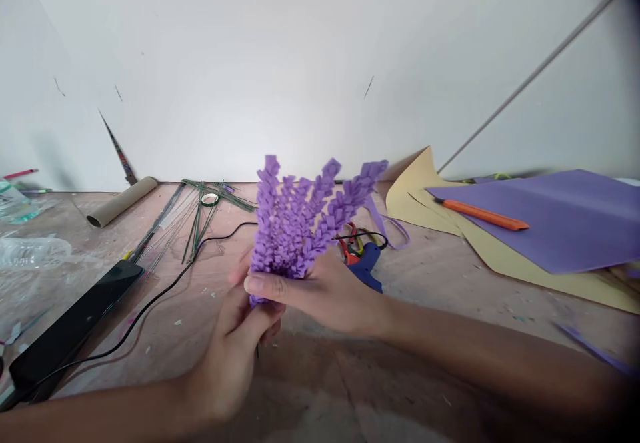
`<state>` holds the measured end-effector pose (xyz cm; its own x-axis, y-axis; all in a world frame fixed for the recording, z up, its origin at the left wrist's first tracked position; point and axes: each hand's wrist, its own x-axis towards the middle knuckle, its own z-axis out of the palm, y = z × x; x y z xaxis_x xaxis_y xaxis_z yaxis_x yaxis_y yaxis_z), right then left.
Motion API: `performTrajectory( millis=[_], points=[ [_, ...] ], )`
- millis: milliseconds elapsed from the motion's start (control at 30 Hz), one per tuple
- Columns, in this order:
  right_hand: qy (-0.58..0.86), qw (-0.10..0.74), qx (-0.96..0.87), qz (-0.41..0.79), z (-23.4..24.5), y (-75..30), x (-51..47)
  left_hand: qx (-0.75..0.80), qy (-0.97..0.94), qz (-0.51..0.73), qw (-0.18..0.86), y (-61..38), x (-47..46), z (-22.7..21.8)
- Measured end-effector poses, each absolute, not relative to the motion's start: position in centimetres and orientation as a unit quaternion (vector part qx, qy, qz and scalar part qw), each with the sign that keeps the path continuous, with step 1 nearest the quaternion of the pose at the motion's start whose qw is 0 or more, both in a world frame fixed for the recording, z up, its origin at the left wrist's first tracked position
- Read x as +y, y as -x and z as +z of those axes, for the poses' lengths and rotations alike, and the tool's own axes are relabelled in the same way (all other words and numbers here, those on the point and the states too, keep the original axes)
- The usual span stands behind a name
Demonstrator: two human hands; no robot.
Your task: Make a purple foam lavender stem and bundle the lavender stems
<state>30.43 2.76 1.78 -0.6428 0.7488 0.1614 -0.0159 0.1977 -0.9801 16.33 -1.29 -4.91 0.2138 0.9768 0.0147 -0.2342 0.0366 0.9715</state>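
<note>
A bunch of purple craft lavender flowers (290,223) stands upright between my hands at the middle of the view, its spikes fanning outward at the top. Low on the bunch, my left hand (245,333) is closed around it from the left. From the right, my right hand (320,296) wraps the lower flower heads, its thumb lying across the front. Most of the stems are hidden by my fingers; a short dark end shows below. Behind my right hand lies a blue glue gun (367,266), partly covered.
Green wire stems (200,219) and a roll of tape (210,199) lie at the back left. A black phone (77,326) and cable (155,299) are nearer. An orange cutter (485,215) rests on purple sheet (560,229) over yellow paper (490,256). A cardboard tube (123,201) sits by the wall.
</note>
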Motion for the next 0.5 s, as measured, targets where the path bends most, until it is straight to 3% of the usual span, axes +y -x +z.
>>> performTrajectory(
  millis=[200,367,500],
  points=[
    [0.246,0.309,-0.681,0.617,2.3,-30.9,2.4,0.299,-0.448,0.517,0.666,-16.5,-1.4,-4.7],
    [0.27,0.235,-0.661,0.659,2.9,-31.2,2.3,0.246,-0.541,0.352,0.723,-15.6,0.2,-4.0],
    [0.312,0.232,-0.598,0.701,2.3,-31.0,2.5,0.259,-0.535,0.32,0.738,-15.2,0.4,-4.7]
  ],
)
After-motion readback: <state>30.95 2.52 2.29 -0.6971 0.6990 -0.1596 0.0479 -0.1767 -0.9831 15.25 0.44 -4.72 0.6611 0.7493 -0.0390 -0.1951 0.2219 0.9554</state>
